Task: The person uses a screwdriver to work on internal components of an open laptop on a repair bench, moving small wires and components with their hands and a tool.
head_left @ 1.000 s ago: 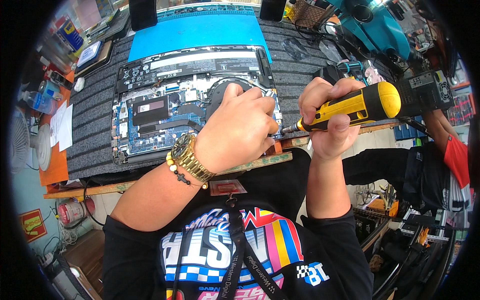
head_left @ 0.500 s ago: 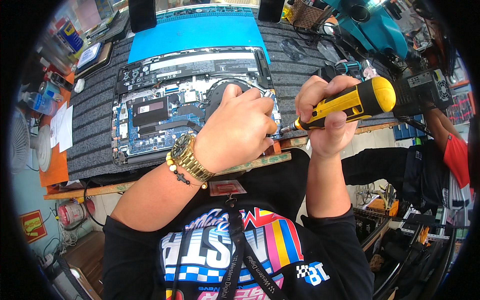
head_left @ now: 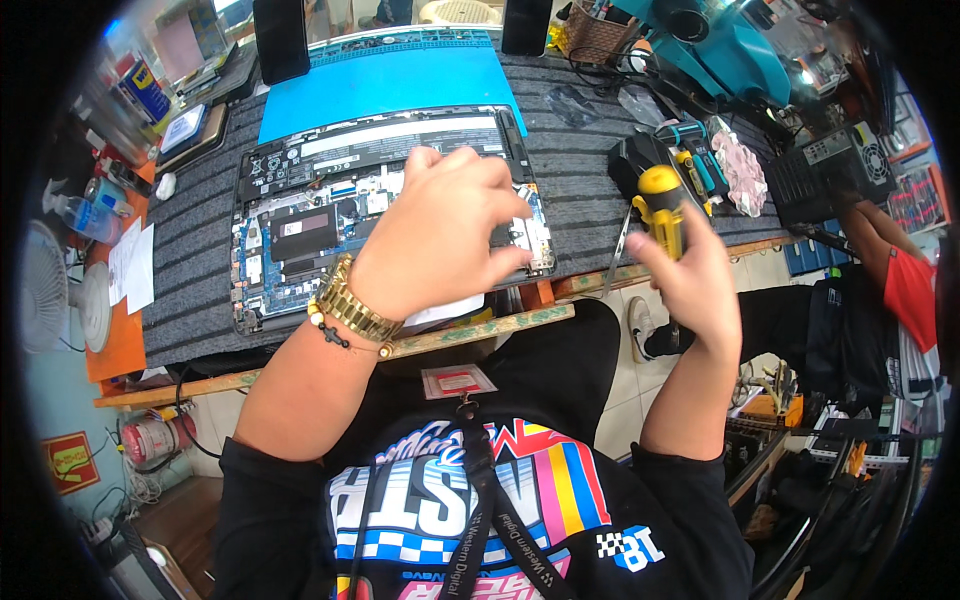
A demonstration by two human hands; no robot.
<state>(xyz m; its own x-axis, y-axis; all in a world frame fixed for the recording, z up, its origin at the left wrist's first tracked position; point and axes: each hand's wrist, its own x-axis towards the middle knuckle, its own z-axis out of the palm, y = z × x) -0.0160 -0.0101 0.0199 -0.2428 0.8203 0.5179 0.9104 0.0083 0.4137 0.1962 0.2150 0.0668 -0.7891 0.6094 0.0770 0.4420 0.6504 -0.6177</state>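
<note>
An opened laptop (head_left: 310,240) lies on the grey ribbed mat, showing its black battery (head_left: 285,160) and blue board. My left hand (head_left: 440,235), wearing a gold watch and bead bracelet, is over its right part, thumb and fingers apart and curved, fingertips partly hidden. Right of the laptop, my right hand (head_left: 690,275) is closed loosely on a yellow-and-black screwdriver (head_left: 660,190), handle end upward. A thin silver tool (head_left: 618,245) shows beside that hand, near a black case (head_left: 630,160) and teal tool set (head_left: 700,150).
A blue silicone mat (head_left: 385,90) lies behind the laptop. Papers (head_left: 130,260), bottles and a fan (head_left: 45,290) are at the left. A teal machine (head_left: 730,55) and black computer case (head_left: 820,180) stand right. Another person (head_left: 900,330) is at the right edge.
My right hand has drawn right and down from the laptop, tipping the screwdriver from slanted to upright. My left hand has shifted up and left, its thumb and finger spreading apart.
</note>
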